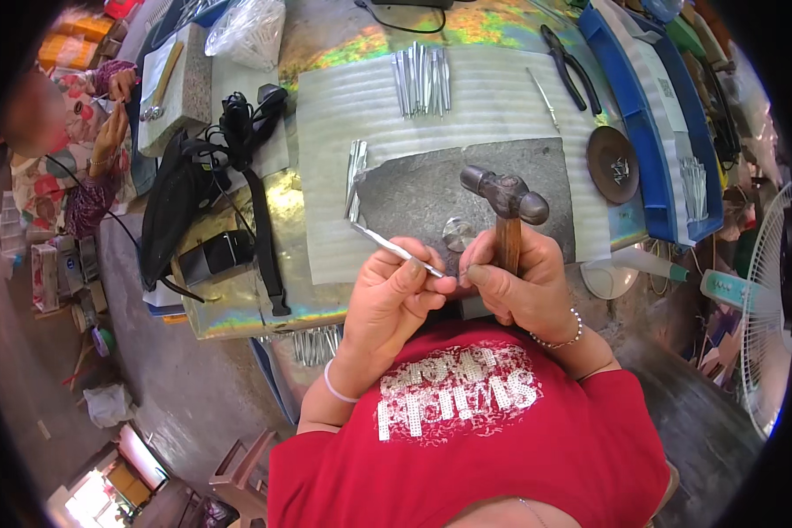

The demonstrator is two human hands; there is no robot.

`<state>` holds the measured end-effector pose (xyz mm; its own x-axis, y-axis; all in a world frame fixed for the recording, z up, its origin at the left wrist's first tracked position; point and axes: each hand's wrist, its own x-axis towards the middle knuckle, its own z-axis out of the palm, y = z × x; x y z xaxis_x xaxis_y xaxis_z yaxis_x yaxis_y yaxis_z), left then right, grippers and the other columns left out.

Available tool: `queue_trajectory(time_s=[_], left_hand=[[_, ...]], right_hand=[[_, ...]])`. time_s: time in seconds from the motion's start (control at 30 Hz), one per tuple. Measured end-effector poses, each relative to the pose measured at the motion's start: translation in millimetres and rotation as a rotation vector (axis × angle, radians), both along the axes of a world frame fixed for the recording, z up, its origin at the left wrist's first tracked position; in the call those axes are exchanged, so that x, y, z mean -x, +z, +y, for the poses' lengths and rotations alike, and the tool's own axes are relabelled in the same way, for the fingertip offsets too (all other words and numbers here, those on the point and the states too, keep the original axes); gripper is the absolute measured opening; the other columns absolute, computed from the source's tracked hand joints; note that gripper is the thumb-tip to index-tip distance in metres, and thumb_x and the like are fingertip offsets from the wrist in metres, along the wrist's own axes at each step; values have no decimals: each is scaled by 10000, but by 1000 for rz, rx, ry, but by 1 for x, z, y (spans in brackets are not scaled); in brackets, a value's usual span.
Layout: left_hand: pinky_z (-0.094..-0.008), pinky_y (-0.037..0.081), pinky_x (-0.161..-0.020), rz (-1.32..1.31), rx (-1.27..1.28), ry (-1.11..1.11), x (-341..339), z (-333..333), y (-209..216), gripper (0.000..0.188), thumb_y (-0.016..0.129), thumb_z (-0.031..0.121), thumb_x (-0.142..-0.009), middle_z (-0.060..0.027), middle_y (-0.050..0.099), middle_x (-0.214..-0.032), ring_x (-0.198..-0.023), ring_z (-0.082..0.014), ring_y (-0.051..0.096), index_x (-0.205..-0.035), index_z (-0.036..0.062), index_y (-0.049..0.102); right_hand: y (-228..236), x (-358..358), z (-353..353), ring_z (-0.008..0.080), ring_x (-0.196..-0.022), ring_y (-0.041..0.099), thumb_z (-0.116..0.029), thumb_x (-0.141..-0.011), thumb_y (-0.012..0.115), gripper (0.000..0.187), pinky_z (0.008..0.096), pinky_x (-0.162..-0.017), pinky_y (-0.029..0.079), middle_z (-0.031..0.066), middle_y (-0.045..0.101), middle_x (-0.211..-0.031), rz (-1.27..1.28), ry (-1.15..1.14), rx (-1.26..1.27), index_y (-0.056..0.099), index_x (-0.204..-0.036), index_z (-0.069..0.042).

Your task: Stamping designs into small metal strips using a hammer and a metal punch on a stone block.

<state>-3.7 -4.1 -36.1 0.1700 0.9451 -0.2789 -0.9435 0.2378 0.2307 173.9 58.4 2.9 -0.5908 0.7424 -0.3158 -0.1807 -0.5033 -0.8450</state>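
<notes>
Pinching a slender metal rod (398,250), left grip (388,291) curls.

1. We saw a hammer (507,206) of worn, dull metal and smooth-looking wood.
2. Our slim rod (387,243) looked like shiny metal.
3. We found the slab (414,194) matt, rough stone.
4. Our counter (286,207) had a glossy, iridescent finish.

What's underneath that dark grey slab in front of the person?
A white sheet shows past the left, right and far edges of the slab, so it probably runs beneath. Whatever lies directly under the slab is covered and cannot be seen.
</notes>
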Motion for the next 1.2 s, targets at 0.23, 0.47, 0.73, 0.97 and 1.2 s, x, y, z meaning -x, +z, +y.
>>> queue_trajectory(time_s=[0.23,0.47,0.73,0.97,1.2], left_hand=[[-304,582,-680,-117,64,-58,-3,-1,-2,159,575,137,-921,-130,636,-955,-790,-190,668,-1043,36,557],[-294,575,-683,-182,125,-88,-3,-1,-2,163,584,153,-917,-110,642,-962,-787,-173,666,-1045,57,556],[-287,570,-692,-252,163,-81,-5,0,-2,167,595,173,-910,-85,642,-965,-784,-157,658,-1038,72,558],[-309,554,-734,-205,112,-64,-7,-2,2,153,582,151,-918,-122,628,-1002,-803,-177,656,-1035,61,542],[-323,581,-706,117,-28,43,4,-5,6,117,523,136,-948,-179,626,-1011,-790,-215,674,-1020,48,499]], right_hand=[[0,12,-6,44,-669,569,-77,-852,665,129,210,-599,466,6,619,-731,-134,-51,-242,594,-930,-1],[-15,17,-5,41,-518,483,-112,-817,706,141,219,-506,408,-5,562,-609,-242,-110,-577,620,-898,-36],[-19,18,-2,87,-502,496,-110,-811,704,146,250,-472,387,24,525,-605,-305,-118,-712,602,-894,-48],[-12,24,-3,253,-590,592,-45,-746,712,320,308,-505,455,107,578,-792,-316,-152,-1145,519,-1001,-52],[-12,-7,3,15,-623,479,-9,-817,657,355,170,-557,388,2,567,-873,-354,-68,-461,520,-1144,-4]])
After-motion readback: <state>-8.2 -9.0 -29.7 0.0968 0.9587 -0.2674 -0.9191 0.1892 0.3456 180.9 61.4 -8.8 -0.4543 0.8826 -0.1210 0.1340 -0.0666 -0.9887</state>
